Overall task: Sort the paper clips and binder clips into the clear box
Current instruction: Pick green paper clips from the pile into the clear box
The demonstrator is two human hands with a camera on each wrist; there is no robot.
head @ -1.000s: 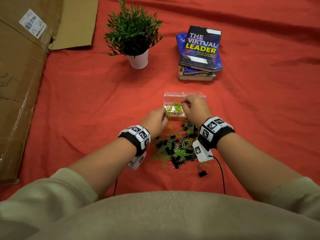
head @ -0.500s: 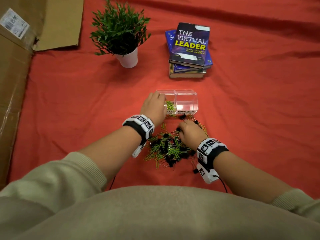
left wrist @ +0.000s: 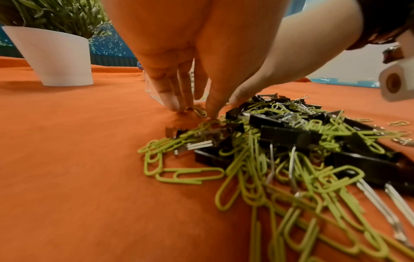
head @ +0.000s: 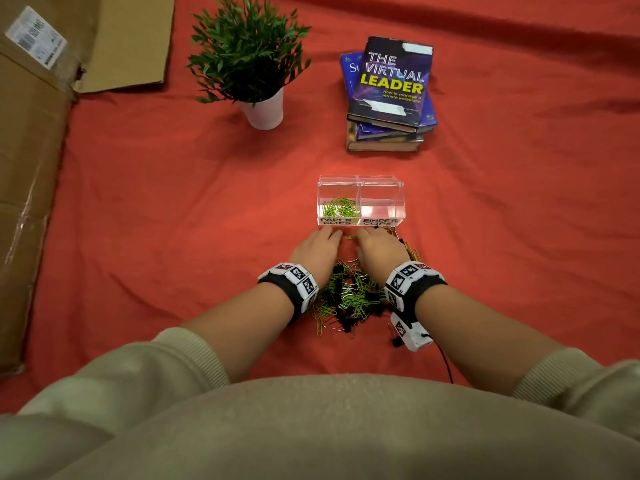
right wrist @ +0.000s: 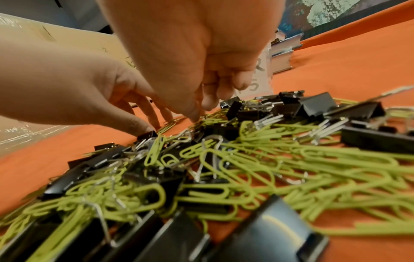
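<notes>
The clear box [head: 360,202], rigid and light, sits just beyond the mixed pile [head: 349,296] on the red cloth. Binder clips [left wrist: 289,134] look stiff: pinch the body. Paper clips [left wrist: 190,174] look light and tangly; left hand [head: 317,252] and right hand [head: 379,252] press loosely open fingertips on some, gripping nothing.

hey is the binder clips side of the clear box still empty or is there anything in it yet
Empty. In the head view the clear box shows green paper clips only in its left compartment; the one labelled BINDER CLIPS holds nothing visible.
</notes>
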